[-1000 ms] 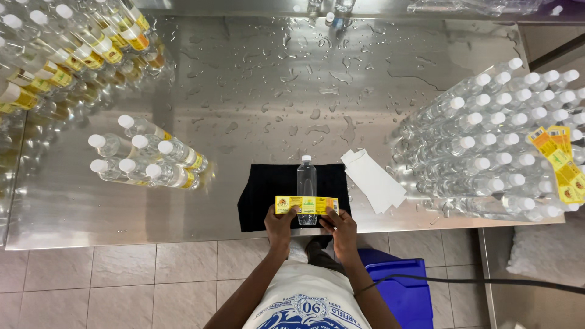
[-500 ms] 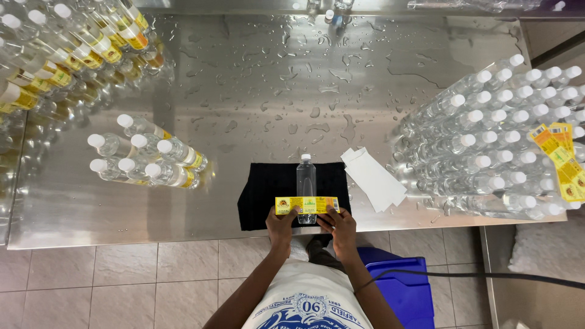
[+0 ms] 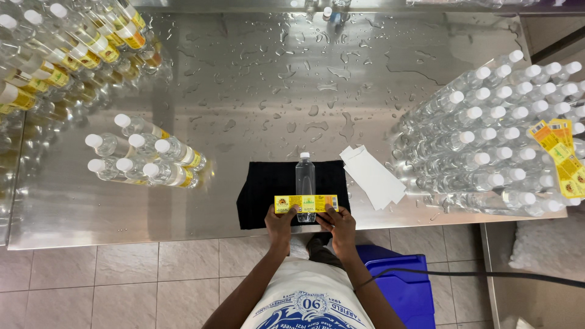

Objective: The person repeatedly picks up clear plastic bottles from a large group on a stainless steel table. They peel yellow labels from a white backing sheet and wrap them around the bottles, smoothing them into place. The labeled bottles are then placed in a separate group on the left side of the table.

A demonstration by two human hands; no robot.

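One steel tabletop [image 3: 268, 79], wet with scattered drops, carries all items. Unlabelled clear bottles [image 3: 487, 146] stand massed at the right; labelled bottles [image 3: 146, 159] stand in a small cluster at the left, with more in the far left corner. A black cloth [image 3: 268, 189] lies at the near edge, and the bottle in work [image 3: 305, 183] lies on it, white cap pointing away from the person. Judged full, this bottle has some weight, thin yielding walls and a smooth, probably damp and slippery skin; hold it around the mid-body. A yellow label [image 3: 305, 203] spans its lower body: light, limp, easily creased; take it by the ends. Left hand [image 3: 281, 223] pinches the left end, right hand [image 3: 339, 223] the right end, fingers [image 3: 325, 213] nearly closed on the strip
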